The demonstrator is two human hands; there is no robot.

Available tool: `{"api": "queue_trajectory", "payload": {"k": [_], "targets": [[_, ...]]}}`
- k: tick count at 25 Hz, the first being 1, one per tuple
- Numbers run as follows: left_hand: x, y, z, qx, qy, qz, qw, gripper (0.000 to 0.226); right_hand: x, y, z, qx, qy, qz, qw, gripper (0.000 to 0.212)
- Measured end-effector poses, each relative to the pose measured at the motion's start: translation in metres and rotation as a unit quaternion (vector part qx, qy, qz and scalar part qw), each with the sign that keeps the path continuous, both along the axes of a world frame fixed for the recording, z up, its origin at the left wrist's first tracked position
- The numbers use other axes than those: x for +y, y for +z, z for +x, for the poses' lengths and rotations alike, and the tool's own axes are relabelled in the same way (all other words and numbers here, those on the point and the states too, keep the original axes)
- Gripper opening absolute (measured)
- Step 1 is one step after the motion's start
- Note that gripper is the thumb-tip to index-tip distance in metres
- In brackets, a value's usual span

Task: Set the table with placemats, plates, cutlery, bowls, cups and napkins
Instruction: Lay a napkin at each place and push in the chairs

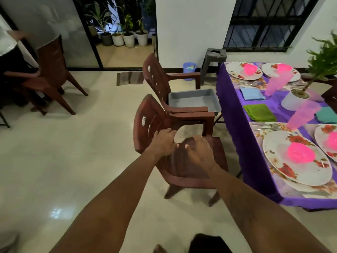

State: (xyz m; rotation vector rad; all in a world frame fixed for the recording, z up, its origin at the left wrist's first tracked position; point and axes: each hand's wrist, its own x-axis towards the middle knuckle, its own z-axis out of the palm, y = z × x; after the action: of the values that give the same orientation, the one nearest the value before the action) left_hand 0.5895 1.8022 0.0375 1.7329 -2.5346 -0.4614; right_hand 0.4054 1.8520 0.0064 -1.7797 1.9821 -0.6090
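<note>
My left hand (163,141) and my right hand (199,150) reach out side by side above the seat of a brown plastic chair (218,150), fingers loosely bent and holding nothing. To the right, the table under a purple cloth (235,106) carries floral placemats (310,190). The nearest floral plate (277,154) bears an upturned pink bowl (300,152). Cutlery (264,126) lies beside it, with a pink cup (302,115) behind. Green (259,112), blue (252,94) and teal (326,115) napkins lie folded. Farther plates (237,70) also carry pink bowls.
A second brown chair (156,77) holds an empty grey tray (193,100) on its seat. A potted plant (293,102) stands mid-table. A grey stool (213,59) and a blue bin (189,70) stand by the wall. More chairs (52,70) and a seated person are at left.
</note>
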Motion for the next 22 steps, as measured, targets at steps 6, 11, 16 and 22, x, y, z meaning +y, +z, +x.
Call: {"api": "queue_trajectory", "payload": {"k": [6, 11, 16, 22], "targets": [[-0.080, -0.001, 0.080, -0.005, -0.008, -0.011, 1.000, 0.069, -0.083, -0.004, 0.072, -0.029, -0.035, 0.004, 0.999, 0.057], [-0.179, -0.007, 0.122, -0.010, -0.048, -0.011, 0.999, 0.067, -0.173, -0.025, 0.116, -0.052, -0.081, -0.006, 0.995, 0.052], [-0.279, -0.015, 0.149, -0.023, -0.099, 0.014, 0.995, 0.061, -0.261, -0.032, 0.149, -0.083, -0.138, -0.002, 0.987, 0.039], [-0.382, 0.008, 0.166, -0.010, -0.151, 0.014, 0.988, 0.062, -0.348, -0.015, 0.180, -0.082, -0.193, 0.003, 0.978, 0.036]]}}
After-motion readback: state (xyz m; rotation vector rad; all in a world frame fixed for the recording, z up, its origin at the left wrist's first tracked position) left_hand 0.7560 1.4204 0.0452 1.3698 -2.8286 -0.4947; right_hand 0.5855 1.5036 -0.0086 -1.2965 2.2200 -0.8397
